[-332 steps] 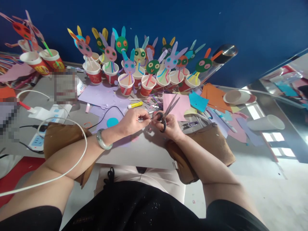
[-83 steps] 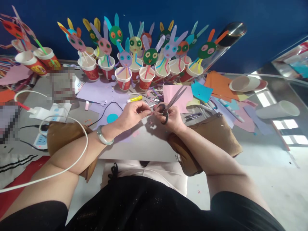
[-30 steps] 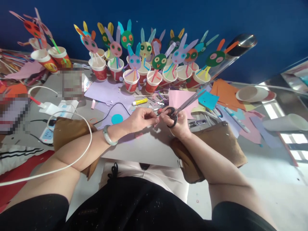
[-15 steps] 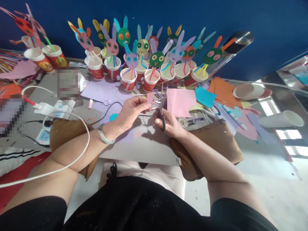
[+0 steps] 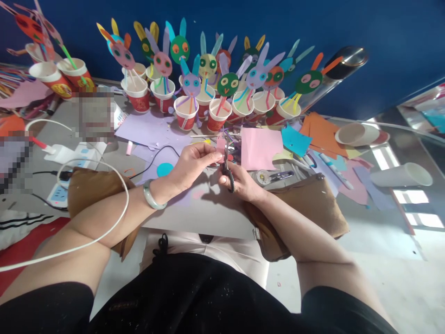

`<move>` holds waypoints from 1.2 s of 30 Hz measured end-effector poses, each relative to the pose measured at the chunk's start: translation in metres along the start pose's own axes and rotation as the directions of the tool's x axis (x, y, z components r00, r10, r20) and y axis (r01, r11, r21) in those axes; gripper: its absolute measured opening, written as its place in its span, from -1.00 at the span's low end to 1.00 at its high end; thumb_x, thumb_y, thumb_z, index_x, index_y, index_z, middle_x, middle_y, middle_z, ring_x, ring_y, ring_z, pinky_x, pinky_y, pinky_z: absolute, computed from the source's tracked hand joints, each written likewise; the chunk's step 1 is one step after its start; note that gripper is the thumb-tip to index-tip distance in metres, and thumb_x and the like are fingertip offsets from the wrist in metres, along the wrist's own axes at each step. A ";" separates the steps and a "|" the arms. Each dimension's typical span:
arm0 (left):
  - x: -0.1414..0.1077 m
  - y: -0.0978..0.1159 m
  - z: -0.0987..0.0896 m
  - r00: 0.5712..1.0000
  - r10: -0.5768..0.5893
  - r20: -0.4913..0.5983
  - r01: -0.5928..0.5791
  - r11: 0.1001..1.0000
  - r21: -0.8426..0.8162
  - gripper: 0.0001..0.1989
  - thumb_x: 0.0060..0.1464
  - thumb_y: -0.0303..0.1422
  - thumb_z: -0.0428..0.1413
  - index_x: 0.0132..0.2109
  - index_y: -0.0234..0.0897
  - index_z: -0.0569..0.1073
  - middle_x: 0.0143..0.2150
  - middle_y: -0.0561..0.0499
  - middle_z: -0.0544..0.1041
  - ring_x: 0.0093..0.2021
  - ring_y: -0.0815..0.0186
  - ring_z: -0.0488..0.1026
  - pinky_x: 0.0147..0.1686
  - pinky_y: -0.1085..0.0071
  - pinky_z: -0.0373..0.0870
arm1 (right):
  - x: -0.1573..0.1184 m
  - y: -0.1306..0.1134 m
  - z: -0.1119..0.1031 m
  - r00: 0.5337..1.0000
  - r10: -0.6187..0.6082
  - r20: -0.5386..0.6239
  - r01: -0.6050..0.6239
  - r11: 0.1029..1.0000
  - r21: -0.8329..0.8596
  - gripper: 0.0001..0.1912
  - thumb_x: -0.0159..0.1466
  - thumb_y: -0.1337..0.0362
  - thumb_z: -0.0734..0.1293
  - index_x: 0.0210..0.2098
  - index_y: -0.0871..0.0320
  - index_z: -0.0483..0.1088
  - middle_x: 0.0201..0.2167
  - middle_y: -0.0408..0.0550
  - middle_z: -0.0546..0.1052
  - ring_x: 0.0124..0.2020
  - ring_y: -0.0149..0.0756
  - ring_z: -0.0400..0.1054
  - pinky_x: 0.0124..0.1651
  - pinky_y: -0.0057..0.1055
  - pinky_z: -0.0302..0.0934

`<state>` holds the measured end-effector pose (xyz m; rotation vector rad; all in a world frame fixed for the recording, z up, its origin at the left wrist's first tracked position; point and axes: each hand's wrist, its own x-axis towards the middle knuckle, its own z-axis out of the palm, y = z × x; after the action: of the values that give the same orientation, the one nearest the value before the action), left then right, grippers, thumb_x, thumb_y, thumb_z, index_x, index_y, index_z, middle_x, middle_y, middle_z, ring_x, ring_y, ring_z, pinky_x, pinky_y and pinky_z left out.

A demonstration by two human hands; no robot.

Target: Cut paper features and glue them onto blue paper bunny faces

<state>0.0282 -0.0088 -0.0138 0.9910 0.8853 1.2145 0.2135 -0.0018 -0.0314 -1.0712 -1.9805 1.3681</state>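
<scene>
Between the thumb and fingers of my left hand [image 5: 198, 162] is a small piece of pink paper [image 5: 220, 142], held upright. My right hand [image 5: 239, 181] is closed round the dark handles of a pair of scissors [image 5: 226, 160], whose blades point away from me. The blades are at the right edge of the pink piece; whether they are cutting into it I cannot tell. Just behind and to the right lies a larger pink sheet [image 5: 260, 148] with a notched edge. A teal paper circle [image 5: 164, 170] lies left of my left hand.
Paper cups [image 5: 186, 113] with rabbit-faced paper figures stand along the blue wall. Purple paper [image 5: 149, 132], orange sheets [image 5: 323, 132] and pens cover the table. A white cable [image 5: 128, 195] loops over my left arm. A tape dispenser [image 5: 274, 176] lies right of my right hand.
The scissors have moved left and tilted, bringing the blades to the pink piece. My left hand has shifted slightly right with the piece.
</scene>
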 end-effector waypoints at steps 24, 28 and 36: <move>0.000 -0.002 -0.001 0.999 -0.033 0.011 0.033 0.999 0.037 -0.74 -0.04 -0.23 0.36 -0.41 -0.29 0.50 -0.40 0.06 0.58 -0.33 0.39 0.50 -0.19 0.40 0.46 | 0.001 0.000 0.001 1.000 0.028 0.000 -0.028 0.999 0.046 -0.23 0.01 -0.50 0.37 -0.46 0.13 0.24 -0.56 -0.20 0.22 -0.49 -0.41 0.05 -0.45 -0.40 -0.03; 0.000 -0.003 -0.003 1.000 -0.013 0.027 0.012 1.000 0.021 -0.76 -0.01 -0.24 0.36 -0.40 -0.30 0.52 -0.40 0.05 0.58 -0.33 0.40 0.50 -0.19 0.40 0.46 | 0.002 0.000 0.001 0.999 0.042 0.002 -0.042 0.998 0.036 -0.22 0.01 -0.52 0.35 -0.47 0.12 0.23 -0.56 -0.20 0.22 -0.49 -0.41 0.04 -0.45 -0.39 -0.04; 0.000 -0.001 -0.001 1.000 -0.011 0.022 0.010 1.000 0.012 -0.73 -0.03 -0.22 0.39 -0.42 -0.30 0.53 -0.41 0.05 0.58 -0.34 0.40 0.50 -0.19 0.39 0.47 | 0.001 -0.001 0.002 0.999 0.049 0.021 -0.050 0.998 0.039 -0.23 0.06 -0.51 0.33 -0.46 0.13 0.22 -0.55 -0.22 0.20 -0.49 -0.43 0.03 -0.42 -0.40 -0.05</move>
<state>0.0273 -0.0091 -0.0151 1.0063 0.8805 1.1887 0.2112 -0.0017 -0.0313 -1.0993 -1.9444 1.4437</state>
